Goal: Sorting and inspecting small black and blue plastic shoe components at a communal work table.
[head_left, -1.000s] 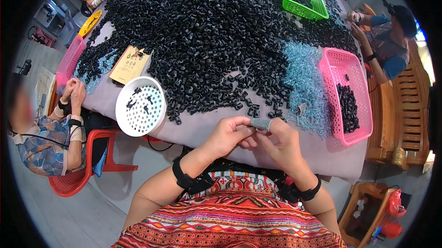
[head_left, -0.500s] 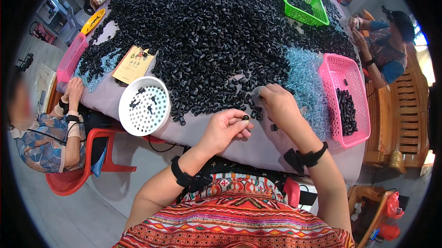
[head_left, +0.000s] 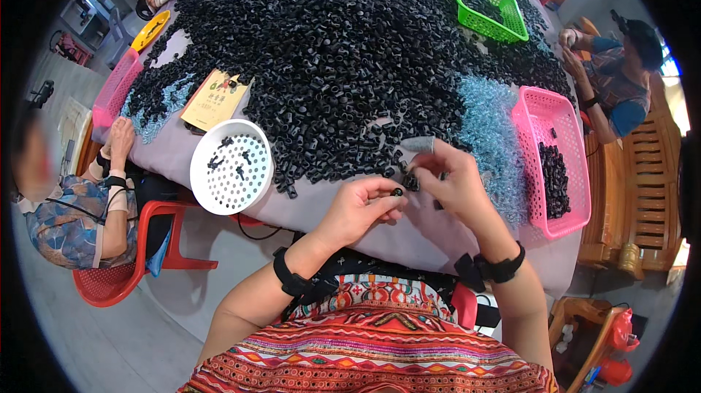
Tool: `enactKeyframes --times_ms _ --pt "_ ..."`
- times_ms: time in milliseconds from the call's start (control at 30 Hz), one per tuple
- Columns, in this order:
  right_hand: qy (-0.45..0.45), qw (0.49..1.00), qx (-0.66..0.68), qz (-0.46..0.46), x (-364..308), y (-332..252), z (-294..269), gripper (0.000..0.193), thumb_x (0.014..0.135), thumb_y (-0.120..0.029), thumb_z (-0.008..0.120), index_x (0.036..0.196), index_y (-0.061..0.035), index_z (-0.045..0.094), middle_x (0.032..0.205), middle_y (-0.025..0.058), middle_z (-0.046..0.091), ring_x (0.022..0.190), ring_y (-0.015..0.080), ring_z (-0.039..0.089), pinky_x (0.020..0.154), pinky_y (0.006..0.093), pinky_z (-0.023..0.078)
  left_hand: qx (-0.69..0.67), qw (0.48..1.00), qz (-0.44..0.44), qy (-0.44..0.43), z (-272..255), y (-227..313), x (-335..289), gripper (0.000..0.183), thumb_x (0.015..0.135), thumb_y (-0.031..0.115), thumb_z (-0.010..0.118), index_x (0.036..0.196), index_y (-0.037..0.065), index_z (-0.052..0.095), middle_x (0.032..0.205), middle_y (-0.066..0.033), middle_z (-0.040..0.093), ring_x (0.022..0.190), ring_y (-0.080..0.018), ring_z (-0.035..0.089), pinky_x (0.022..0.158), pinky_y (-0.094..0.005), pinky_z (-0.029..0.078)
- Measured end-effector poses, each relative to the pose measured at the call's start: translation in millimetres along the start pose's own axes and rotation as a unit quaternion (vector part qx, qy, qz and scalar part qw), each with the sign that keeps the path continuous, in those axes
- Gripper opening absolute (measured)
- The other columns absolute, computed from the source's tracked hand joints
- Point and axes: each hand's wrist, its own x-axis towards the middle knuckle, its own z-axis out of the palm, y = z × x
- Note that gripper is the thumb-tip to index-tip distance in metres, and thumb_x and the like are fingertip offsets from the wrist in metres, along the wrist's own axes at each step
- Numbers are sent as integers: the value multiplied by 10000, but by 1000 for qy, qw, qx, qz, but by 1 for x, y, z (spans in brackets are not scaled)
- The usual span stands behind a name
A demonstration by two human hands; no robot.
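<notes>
My left hand (head_left: 359, 210) is closed, pinching a small black plastic piece (head_left: 396, 191) between thumb and fingertips just above the table edge. Close on its right is my right hand (head_left: 454, 180), thumb and fingers drawn together in a pinch. A grey cover (head_left: 418, 145) sits on its outstretched index finger. Dark pieces show right at those fingertips, but I cannot make out exactly what is gripped. Beyond both hands spreads a large heap of small black hollow plastic pieces (head_left: 343, 64). Small clear bluish pieces (head_left: 491, 152) lie heaped right of my right hand.
A white perforated bowl (head_left: 232, 202) with a few black pieces stands left, by a yellow booklet (head_left: 213, 105). At right are a pink basket (head_left: 579, 174) holding black pieces and a green basket (head_left: 495, 27). Other people sit around the table; a red chair (head_left: 142, 236) stands left.
My right hand has come back from the heap's edge, its fingers now close to the left hand and its index finger stretched out. The left hand still holds its black piece, turned slightly.
</notes>
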Motion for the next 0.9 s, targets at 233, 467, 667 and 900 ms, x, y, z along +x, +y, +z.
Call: enactKeyframes --times_ms 233,467,667,900 --pt "-13 992 120 23 -25 7 4 273 837 -4 659 1107 -11 697 904 51 734 735 76 632 671 245 520 12 1000 -18 7 16 3 5 200 967 24 616 1152 -52 630 957 -89 695 775 -151 696 708 -299 607" --pt "-11 994 109 12 -25 -1 1 171 830 -9 678 998 18 683 879 87 733 729 111 659 675 265 535 29 1000 -10 2 15 4 3 215 969 86 644 1154 -23 648 957 -44 689 774 -88 664 658 -226 560" --pt "0 997 61 -40 -26 -3 7 106 828 -18 678 908 21 621 832 134 699 710 216 679 649 318 541 39 999 -10 11 15 4 1 172 981 53 605 1111 -47 659 897 -75 689 736 -134 683 680 -280 593" --pt "45 978 -101 -176 -32 -7 12 99 814 -42 665 836 -16 572 719 157 568 715 364 593 629 461 491 11 1000 -20 20 18 3 3 186 1001 75 566 1093 -62 651 857 -81 686 721 -132 678 669 -279 587"
